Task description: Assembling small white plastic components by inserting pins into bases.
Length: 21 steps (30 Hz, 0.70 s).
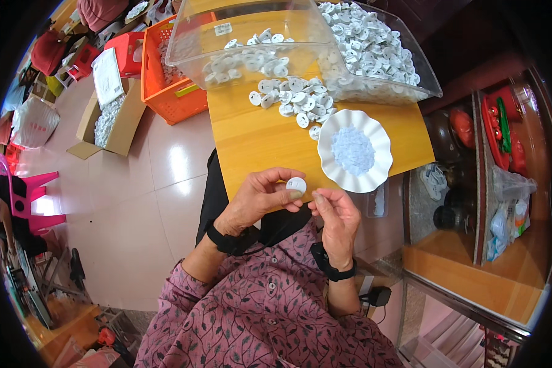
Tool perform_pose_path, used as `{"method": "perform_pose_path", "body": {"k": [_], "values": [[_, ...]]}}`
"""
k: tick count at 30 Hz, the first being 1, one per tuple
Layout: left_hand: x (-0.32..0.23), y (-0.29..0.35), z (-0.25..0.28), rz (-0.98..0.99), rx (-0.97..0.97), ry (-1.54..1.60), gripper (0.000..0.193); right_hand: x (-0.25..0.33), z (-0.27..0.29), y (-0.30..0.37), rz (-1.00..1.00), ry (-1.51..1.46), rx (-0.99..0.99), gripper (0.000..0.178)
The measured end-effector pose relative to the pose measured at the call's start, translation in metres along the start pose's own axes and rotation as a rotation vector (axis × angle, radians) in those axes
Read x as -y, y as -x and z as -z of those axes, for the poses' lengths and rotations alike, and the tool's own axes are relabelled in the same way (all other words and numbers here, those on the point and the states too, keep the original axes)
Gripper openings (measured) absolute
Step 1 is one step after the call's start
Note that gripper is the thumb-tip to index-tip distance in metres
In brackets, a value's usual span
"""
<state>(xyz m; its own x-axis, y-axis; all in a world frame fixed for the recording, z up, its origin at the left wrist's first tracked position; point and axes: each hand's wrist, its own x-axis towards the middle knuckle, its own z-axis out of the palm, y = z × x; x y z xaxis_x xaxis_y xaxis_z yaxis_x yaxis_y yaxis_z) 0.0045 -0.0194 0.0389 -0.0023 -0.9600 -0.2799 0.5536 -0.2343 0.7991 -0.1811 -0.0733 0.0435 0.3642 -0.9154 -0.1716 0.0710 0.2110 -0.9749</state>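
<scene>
Far left: pink plastic chair point(27, 196), cardboard box point(107, 119) of small white parts, orange crate point(168, 76) on tiled floor. Centre: left hand point(260, 199) over near edge of wooden table point(251, 138), fingers curled, thumb and forefinger pinching small white round disc point(296, 184). Right hand point(337, 218) just beside, fingertips bunched together at disc's right edge; whether touching, cannot tell. Behind: loose pile of white discs point(294, 98), clear bins point(374, 55) holding more. Right: white scalloped dish point(374, 153) of tiny white bits.
</scene>
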Motion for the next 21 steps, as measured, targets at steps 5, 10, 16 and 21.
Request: {"method": "perform_pose_path", "body": {"k": [5, 10, 16, 21], "values": [[0.012, 0.007, 0.002, -0.06, 0.061, 0.091, 0.044, -0.002, -0.003, 0.002, 0.059, 0.006, 0.022, 0.012], [0.015, 0.008, 0.002, -0.088, 0.038, 0.1, 0.044, -0.005, -0.01, 0.002, 0.202, 0.022, 0.031, 0.008], [0.02, 0.008, 0.001, -0.121, -0.015, 0.013, 0.041, -0.006, -0.016, 0.001, 0.278, 0.123, 0.011, 0.01], [0.026, 0.006, 0.003, -0.135, -0.007, 0.068, 0.038, -0.009, -0.019, 0.0, 0.303, 0.153, 0.001, 0.009]]}}
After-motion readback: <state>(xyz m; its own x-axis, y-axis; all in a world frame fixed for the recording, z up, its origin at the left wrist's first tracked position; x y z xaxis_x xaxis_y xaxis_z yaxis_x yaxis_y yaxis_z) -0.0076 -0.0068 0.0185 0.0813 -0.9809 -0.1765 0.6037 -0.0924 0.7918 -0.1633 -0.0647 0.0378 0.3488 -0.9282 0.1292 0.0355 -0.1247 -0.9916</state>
